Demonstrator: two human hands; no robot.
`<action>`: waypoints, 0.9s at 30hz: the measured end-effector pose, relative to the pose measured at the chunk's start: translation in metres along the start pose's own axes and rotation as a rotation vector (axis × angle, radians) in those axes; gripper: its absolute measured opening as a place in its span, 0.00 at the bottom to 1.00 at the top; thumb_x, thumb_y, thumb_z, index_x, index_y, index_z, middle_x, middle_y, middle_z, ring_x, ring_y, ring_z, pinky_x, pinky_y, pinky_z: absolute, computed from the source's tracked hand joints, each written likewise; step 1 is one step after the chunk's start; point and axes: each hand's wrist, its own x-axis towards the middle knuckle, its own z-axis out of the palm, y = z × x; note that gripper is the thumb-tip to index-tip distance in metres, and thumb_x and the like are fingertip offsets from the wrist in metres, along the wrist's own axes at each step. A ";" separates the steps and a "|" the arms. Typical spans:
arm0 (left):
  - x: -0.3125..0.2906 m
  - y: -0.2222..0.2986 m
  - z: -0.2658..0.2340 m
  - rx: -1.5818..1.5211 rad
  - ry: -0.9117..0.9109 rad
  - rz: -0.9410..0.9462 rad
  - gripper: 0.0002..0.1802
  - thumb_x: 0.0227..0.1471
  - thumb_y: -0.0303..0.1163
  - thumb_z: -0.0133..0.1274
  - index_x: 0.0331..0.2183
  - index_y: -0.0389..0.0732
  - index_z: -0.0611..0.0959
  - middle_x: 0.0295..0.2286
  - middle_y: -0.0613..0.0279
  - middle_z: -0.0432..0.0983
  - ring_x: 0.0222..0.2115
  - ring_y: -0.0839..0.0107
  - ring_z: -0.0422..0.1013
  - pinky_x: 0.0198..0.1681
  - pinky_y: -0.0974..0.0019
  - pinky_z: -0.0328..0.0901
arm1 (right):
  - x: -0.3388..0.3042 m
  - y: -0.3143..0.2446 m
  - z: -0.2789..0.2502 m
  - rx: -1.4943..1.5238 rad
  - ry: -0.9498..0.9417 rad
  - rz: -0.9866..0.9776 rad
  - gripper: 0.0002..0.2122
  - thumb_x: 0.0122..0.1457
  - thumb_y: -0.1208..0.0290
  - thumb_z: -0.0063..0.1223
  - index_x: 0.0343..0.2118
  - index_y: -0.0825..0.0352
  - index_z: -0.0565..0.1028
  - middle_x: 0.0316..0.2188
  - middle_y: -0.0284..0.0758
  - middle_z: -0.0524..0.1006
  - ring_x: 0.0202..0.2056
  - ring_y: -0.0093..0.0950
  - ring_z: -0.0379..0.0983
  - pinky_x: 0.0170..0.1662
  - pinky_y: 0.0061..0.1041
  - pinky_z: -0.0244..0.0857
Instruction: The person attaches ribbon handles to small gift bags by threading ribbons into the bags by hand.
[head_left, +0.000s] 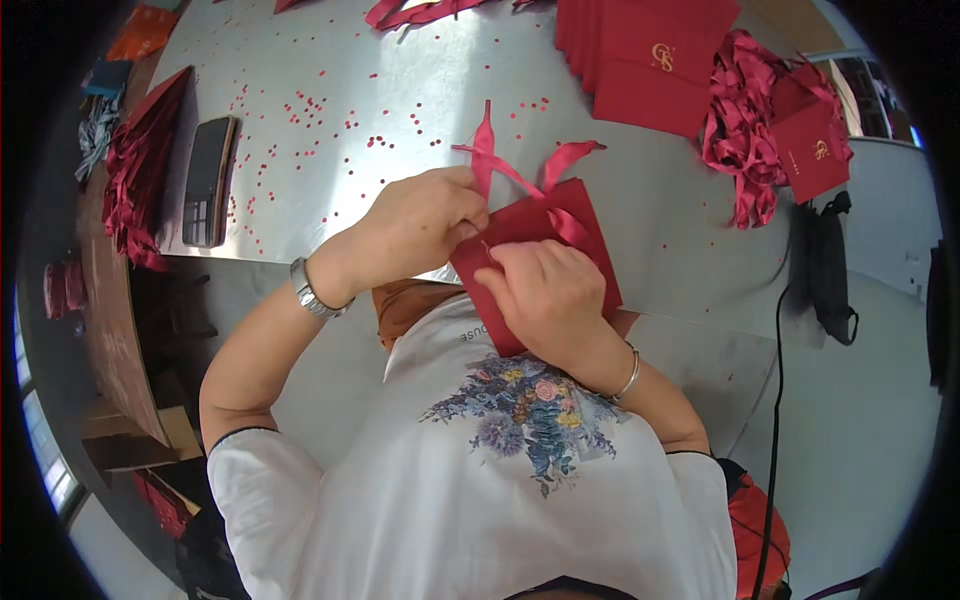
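Note:
A dark red flat paper bag or folder (592,225) is held at the table's near edge, in front of my shirt. Bright pink-red ribbon (512,172) loops over its far side, with loose ends sticking up. At the bag's left edge my left hand (425,220) is closed, fingertips pinched where the ribbon runs down behind them. My right hand (550,295) lies across the bag's face, its thumb and forefinger bent together beside the left fingertips. A thin sliver shows at the right fingertips, too small to name.
Stacked red bags (650,65) stand at the far right, beside a ribbon heap (742,130) and another bag (812,150). To the left lie a phone (208,182) and ribboned red bags (150,165). Small red paper dots are scattered over the metal table (270,50). A black cable (778,400) hangs at right.

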 end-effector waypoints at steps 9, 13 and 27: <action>0.000 -0.001 0.004 0.053 0.061 0.019 0.04 0.46 0.20 0.57 0.28 0.36 0.80 0.28 0.60 0.71 0.30 0.59 0.72 0.32 0.61 0.67 | -0.048 0.039 -0.030 0.193 0.103 0.053 0.16 0.47 0.66 0.66 0.39 0.67 0.78 0.37 0.39 0.75 0.33 0.36 0.72 0.35 0.32 0.67; 0.000 -0.002 0.005 0.033 0.066 0.011 0.04 0.46 0.20 0.56 0.28 0.36 0.80 0.27 0.59 0.71 0.30 0.59 0.71 0.32 0.61 0.67 | -0.042 0.038 -0.031 0.136 -0.012 0.085 0.20 0.45 0.59 0.66 0.40 0.64 0.79 0.38 0.36 0.72 0.35 0.34 0.71 0.37 0.32 0.67; 0.000 -0.005 0.007 -0.004 0.090 -0.024 0.01 0.46 0.24 0.56 0.26 0.39 0.82 0.27 0.60 0.74 0.33 0.58 0.73 0.34 0.58 0.68 | -0.050 0.039 -0.028 0.142 0.003 -0.132 0.12 0.38 0.64 0.69 0.24 0.60 0.76 0.27 0.28 0.76 0.24 0.27 0.72 0.26 0.26 0.63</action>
